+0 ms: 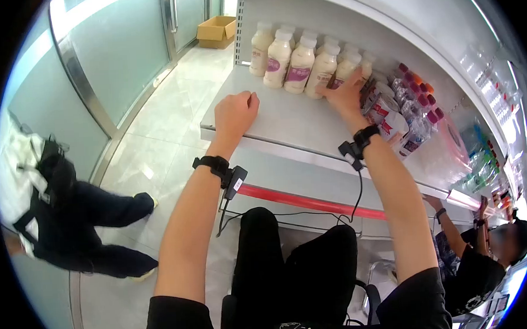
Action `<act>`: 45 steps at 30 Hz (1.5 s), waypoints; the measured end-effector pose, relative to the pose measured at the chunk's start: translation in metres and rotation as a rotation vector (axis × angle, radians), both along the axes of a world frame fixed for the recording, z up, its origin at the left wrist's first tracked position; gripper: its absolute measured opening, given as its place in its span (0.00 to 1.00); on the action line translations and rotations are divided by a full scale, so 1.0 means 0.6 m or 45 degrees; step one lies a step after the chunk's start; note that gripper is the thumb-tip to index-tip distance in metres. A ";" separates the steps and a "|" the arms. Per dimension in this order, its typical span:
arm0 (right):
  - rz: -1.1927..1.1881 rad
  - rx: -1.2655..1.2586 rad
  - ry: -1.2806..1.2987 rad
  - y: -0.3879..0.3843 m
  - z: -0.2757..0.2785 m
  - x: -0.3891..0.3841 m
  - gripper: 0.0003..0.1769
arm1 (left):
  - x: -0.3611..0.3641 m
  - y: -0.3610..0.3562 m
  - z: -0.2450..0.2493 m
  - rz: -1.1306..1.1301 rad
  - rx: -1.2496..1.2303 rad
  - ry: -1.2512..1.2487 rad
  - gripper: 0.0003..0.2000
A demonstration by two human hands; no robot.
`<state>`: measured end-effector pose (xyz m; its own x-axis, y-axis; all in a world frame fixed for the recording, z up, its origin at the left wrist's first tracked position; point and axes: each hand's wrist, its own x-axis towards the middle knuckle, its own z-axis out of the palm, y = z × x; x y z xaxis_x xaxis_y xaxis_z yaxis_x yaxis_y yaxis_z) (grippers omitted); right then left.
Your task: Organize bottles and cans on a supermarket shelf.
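Observation:
Several white plastic bottles of a milky drink [299,66], some with purple labels, stand upright in rows on the white shelf [279,114]. My right hand [346,97] is at the right part of the front row. Its thumb and fingers are spread around the lower part of a milk bottle [348,65], which stays upright among the others; the palm side is hidden. My left hand [236,114] is curled into a loose fist over the shelf's front left edge, apart from the bottles, and nothing shows in it. Both wrists wear black straps with small cabled devices.
Right of the bottles lie shrink-wrapped cans [384,109] and bottles with dark red caps [419,96]. A red strip [312,200] runs below the shelf. At left stands a person in dark trousers [101,218]; another person [485,260] reaches at right. A cardboard box [215,34] sits behind.

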<state>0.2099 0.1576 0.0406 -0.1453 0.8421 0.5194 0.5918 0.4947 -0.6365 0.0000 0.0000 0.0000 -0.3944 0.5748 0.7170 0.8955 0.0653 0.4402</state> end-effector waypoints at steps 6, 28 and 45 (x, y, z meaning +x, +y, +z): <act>-0.055 0.015 0.032 0.029 -0.009 -0.007 0.75 | 0.001 0.002 0.006 0.025 -0.074 0.007 0.16; -0.029 -0.030 -0.071 0.025 -0.010 -0.014 0.68 | 0.000 0.048 0.012 -0.097 -0.216 0.060 0.27; 0.045 0.028 -0.457 0.080 -0.021 0.015 0.28 | -0.046 0.220 -0.011 -0.067 -0.374 -0.212 0.41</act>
<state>0.2186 0.2056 0.0279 -0.3506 0.8224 0.4480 0.7581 0.5301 -0.3799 -0.0275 0.1322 -0.0068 -0.4563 0.7699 0.4461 0.8186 0.1666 0.5497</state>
